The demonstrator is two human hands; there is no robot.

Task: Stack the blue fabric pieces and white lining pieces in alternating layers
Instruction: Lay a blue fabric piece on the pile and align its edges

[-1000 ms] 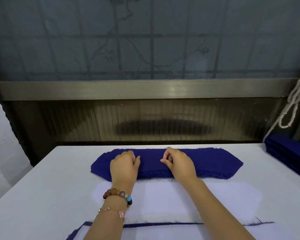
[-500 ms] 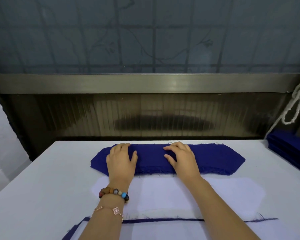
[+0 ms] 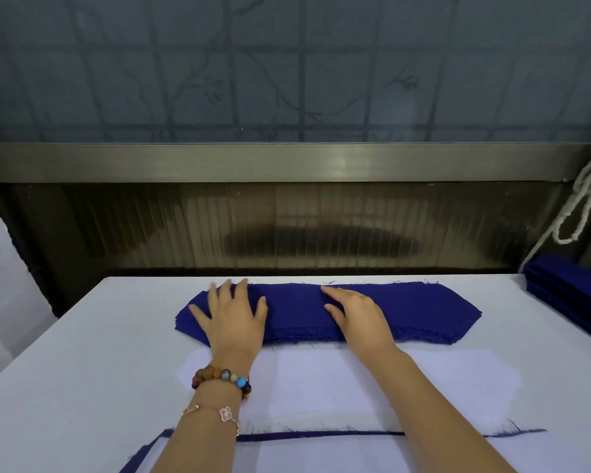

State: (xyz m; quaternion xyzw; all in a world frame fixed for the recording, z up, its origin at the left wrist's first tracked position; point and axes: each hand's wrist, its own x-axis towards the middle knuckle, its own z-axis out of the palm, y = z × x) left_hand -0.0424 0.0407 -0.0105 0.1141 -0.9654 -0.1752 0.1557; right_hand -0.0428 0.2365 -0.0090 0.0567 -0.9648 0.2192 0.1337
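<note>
A stack of blue fabric pieces lies across the far half of the white table. My left hand lies flat on its left part with the fingers spread. On the middle of the stack my right hand rests with its fingers straight. A white lining piece lies just in front of the blue stack. Nearer to me a pile with a white piece on top shows a thin blue fabric edge; my forearms cover part of it.
A second pile of blue fabric sits at the table's right edge. A white rope hangs above it. Behind the table runs a metal rail with a ribbed panel below.
Both hands went from curled on the blue stack to flat with straight fingers, and slid toward its far edge. The left fingers have spread wider.
</note>
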